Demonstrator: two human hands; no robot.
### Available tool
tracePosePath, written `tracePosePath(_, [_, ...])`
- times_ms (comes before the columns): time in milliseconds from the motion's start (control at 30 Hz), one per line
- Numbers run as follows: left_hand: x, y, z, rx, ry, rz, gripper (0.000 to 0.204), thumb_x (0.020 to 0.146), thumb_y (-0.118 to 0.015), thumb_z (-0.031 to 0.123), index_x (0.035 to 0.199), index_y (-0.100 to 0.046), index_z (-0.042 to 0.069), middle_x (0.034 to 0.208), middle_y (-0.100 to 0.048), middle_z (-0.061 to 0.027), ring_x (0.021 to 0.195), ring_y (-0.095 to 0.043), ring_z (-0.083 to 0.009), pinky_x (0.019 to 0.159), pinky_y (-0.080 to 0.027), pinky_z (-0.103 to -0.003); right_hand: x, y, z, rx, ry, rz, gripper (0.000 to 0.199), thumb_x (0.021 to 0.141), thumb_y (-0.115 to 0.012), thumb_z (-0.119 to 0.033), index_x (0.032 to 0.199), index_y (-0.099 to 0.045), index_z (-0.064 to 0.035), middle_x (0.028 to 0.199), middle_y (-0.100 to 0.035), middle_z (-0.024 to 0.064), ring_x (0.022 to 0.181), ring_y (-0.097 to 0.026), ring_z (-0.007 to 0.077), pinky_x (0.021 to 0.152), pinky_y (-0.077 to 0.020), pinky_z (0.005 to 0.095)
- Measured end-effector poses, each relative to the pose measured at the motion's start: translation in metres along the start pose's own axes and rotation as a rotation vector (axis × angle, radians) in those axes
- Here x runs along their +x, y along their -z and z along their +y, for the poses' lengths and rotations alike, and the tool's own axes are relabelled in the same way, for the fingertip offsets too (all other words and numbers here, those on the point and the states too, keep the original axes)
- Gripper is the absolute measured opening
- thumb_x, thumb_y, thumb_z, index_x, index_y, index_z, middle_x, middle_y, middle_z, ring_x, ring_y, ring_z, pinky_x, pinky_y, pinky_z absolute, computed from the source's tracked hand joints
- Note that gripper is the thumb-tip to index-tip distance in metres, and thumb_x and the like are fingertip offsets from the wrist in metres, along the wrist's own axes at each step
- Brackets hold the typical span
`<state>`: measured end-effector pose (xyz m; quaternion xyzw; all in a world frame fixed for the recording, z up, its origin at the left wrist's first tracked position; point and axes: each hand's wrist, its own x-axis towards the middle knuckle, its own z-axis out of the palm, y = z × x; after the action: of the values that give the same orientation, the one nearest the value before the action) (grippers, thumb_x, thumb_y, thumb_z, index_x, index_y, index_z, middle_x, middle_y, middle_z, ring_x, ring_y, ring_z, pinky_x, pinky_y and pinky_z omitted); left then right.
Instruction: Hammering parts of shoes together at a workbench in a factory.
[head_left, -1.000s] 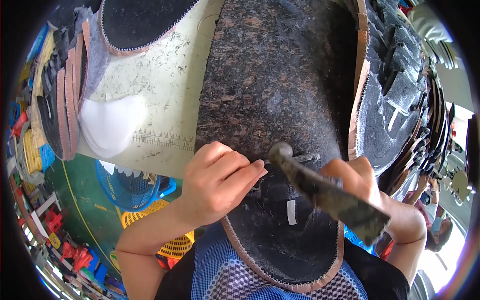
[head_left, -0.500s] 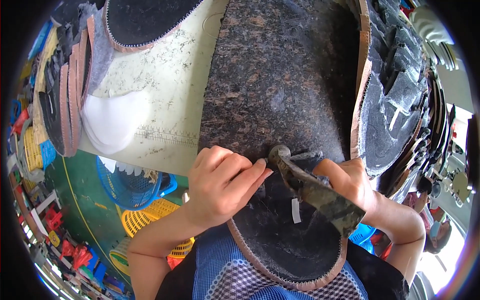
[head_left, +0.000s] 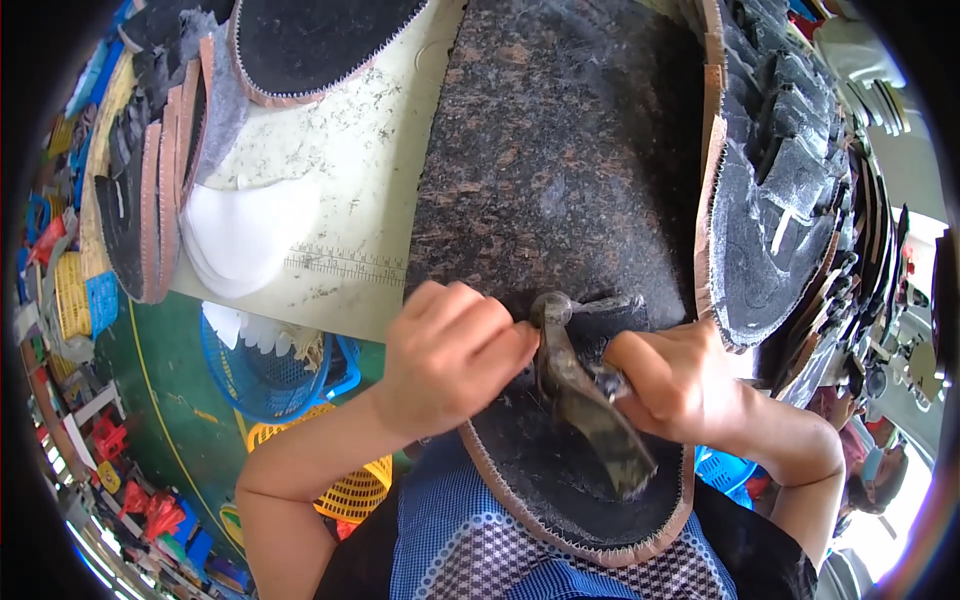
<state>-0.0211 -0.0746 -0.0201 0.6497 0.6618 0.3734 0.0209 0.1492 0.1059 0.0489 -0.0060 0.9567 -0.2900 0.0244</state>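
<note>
Left hand (head_left: 450, 365) at frame centre, fingers curled tight, knuckles up, pressing down on the near piece of dark felt sole (head_left: 570, 480); fingertips bunched at the spot where the hammer head sits. Cannot tell whether anything small is pinched under them.

Right hand (head_left: 680, 385) lower right of centre, closed in a full grip around the hammer (head_left: 585, 400), held short, close to the head. Worn handle runs down toward the lower middle of the frame; metal head rests just beside the left fingertips, on the sole.

Sole: dark fuzzy face, tan stitched rim, lying partly over the person's lap at bottom centre, its far end against a speckled brown stone slab (head_left: 570, 160) filling upper centre.

Surroundings: pale worktable (head_left: 350, 200) at upper left, stacked soles (head_left: 150, 190) on edge at its left side, white pads (head_left: 240, 235) beside them. More dark soles (head_left: 780, 200) heaped at right. Blue basket (head_left: 260, 375) and yellow basket (head_left: 350, 490) on the green floor at lower left.
</note>
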Motion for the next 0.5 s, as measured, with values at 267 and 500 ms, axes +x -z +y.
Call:
tracePosePath(267, [0.020, 0.008, 0.020, -0.230, 0.115, -0.171, 0.028, 0.078, -0.082, 0.010, 0.094, -0.059, 0.008, 0.115, -0.067, -0.0094, 0.107, -0.065, -0.0283, 0.085, -0.050, -0.040, -0.052, 0.018, 0.004, 0.840, -0.549, 0.769, 0.021, 0.106, -0.054, -0.021, 0.105, -0.057, -0.0005, 0.061, -0.053, -0.0018, 0.046, -0.047, 0.0068, 0.043, -0.0349, 0.0233])
tracePosePath(500, [0.099, 0.002, 0.053, -0.974, 0.148, -0.268, 0.041, 0.093, -0.064, -0.007, 0.129, -0.045, 0.000, 0.129, -0.061, -0.0178, 0.112, -0.067, -0.0252, 0.094, -0.055, -0.035, -0.160, 0.067, 0.004, 0.516, -0.491, 1.515, 0.029, 0.109, -0.047, -0.026, 0.092, -0.052, -0.0032, 0.055, -0.035, -0.0025, 0.037, -0.033, 0.0079, 0.036, -0.0246, 0.0229])
